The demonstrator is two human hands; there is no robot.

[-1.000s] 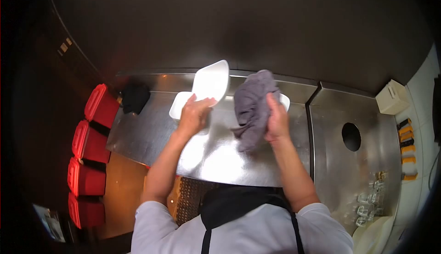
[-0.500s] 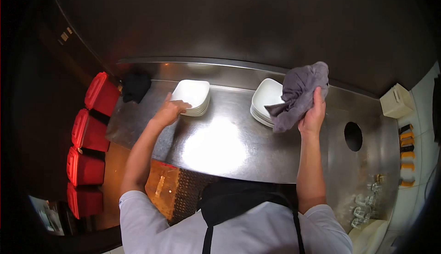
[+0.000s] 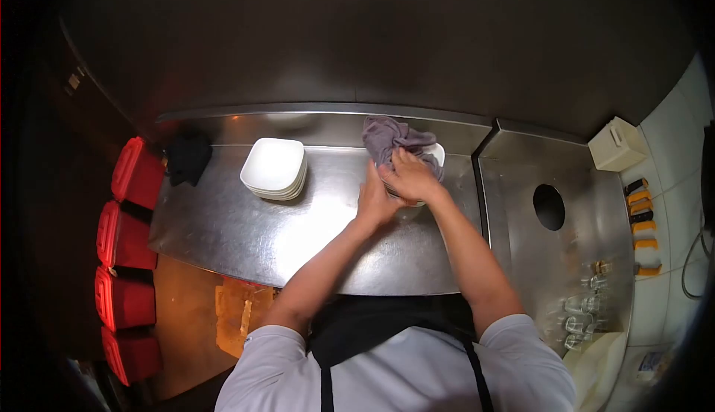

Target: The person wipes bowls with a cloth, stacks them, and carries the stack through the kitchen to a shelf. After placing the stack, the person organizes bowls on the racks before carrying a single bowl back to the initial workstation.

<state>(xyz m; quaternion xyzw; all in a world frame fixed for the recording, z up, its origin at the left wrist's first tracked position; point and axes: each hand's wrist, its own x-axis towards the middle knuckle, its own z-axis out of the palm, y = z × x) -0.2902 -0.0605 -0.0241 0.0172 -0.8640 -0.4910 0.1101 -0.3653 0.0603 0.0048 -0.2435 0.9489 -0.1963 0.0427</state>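
A crumpled grey-purple cloth [image 3: 389, 138] lies over the right stack of white square dishes [image 3: 439, 154], hiding most of it. My right hand [image 3: 414, 177] presses the cloth down onto the top dish, its fingers partly sunk in the folds. Close against it, my left hand [image 3: 377, 202] is at the near left edge of the same stack, gripping the dish there; some of its fingers are hidden by the cloth and the right hand. To the left stands another stack of white square dishes [image 3: 274, 165], untouched by either hand.
The stacks stand on a steel counter [image 3: 246, 222]. A black cloth [image 3: 188, 160] lies at its left end, beside several red lidded bins [image 3: 130, 237]. On the right are a round hole [image 3: 549, 207], several glasses [image 3: 581, 319] and a cream box [image 3: 617, 145].
My left hand has left the left stack and come across to the right one. My right hand has lowered the cloth onto the dishes. The view has shifted somewhat.
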